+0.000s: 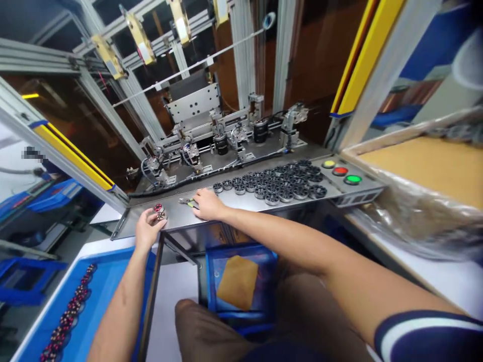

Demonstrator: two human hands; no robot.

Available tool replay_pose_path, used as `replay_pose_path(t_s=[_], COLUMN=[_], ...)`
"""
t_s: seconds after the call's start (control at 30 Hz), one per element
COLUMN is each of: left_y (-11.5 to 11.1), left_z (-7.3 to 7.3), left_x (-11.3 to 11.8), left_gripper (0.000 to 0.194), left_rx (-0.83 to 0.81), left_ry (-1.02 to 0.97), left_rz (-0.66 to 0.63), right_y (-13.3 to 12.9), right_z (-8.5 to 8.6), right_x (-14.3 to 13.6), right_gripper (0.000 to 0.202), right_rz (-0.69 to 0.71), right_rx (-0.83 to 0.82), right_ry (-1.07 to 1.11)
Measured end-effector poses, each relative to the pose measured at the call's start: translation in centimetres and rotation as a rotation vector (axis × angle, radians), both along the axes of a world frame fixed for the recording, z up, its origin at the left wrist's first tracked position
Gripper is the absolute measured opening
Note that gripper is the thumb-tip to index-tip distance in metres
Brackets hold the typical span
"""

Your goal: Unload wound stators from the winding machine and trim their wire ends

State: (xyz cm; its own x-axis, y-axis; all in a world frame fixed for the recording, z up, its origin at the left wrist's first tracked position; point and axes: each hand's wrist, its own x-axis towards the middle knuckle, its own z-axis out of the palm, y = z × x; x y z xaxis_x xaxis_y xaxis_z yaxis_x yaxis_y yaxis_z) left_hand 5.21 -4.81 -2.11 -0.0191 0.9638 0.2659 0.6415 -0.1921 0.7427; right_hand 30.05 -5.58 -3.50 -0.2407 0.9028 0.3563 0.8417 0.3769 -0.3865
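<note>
At the left end of the metal ledge (175, 216), my left hand (149, 229) has its fingers around small round parts with red and copper colouring (159, 211). My right hand (207, 204) rests on the ledge, its fingers closed at the green handles of small pliers (187, 202). The pliers' metal jaws point left, toward the parts in my left hand. To the right of my right hand, several round black and silver parts (279, 183) lie in rows on the ledge.
Behind the ledge stands a machine with metal fixtures (194, 108). Yellow, red and green buttons (353, 179) sit at the right end. A blue tray (98, 301) with a row of red and black parts lies lower left. Below the ledge is a blue crate (212, 281).
</note>
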Motion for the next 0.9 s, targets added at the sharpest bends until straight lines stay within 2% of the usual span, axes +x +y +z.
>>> replay_pose_path(t_s=[0.13,0.2,0.3,0.4,0.47,0.53,0.63,0.73,0.8,0.87,0.9], left_y=[-1.7,-3.6,-8.3,-14.4,-18.1,-20.7,-22.4,-22.9,-23.2,-23.6,-23.8], left_z=[-0.5,-0.4,-0.1,0.3,0.6,0.9,1.3,1.9,2.2,2.4,2.4], left_x=[0.4,0.7,1.8,4.2,6.0,7.5,8.9,9.7,9.9,10.0,10.1], left_gripper=[0.034,0.043,0.062,0.066,0.065,0.062,0.065,0.071,0.073,0.073,0.073], left_rx=[0.085,0.160,0.303,0.429,0.513,0.582,0.607,0.630,0.568,0.470,0.440], left_ry=[-0.155,-0.219,-0.283,-0.305,-0.301,-0.305,-0.360,-0.455,-0.548,-0.628,-0.648], left_rz=[0.097,0.131,0.147,0.117,0.073,-0.024,-0.168,-0.278,-0.325,-0.339,-0.338], right_y=[-0.2,-0.7,-3.3,-8.6,-12.8,-16.4,-19.5,-19.7,-19.0,-18.4,-18.4], right_z=[0.1,0.7,2.0,2.7,2.9,3.3,4.0,4.1,3.4,2.2,1.4], right_x=[0.2,0.3,0.1,-0.2,-0.2,-0.1,0.5,2.3,4.0,5.5,5.8], right_gripper=[0.028,0.031,0.038,0.031,0.029,0.034,0.041,0.040,0.038,0.032,0.028], right_rz=[0.051,0.098,0.199,0.334,0.431,0.496,0.507,0.613,0.862,1.134,1.176], right_rx=[0.014,0.041,0.084,0.051,-0.068,-0.303,-0.589,-0.728,-0.829,-0.937,-0.986], right_ry=[0.049,0.125,0.290,0.439,0.606,0.887,1.195,1.333,1.304,1.164,1.124])
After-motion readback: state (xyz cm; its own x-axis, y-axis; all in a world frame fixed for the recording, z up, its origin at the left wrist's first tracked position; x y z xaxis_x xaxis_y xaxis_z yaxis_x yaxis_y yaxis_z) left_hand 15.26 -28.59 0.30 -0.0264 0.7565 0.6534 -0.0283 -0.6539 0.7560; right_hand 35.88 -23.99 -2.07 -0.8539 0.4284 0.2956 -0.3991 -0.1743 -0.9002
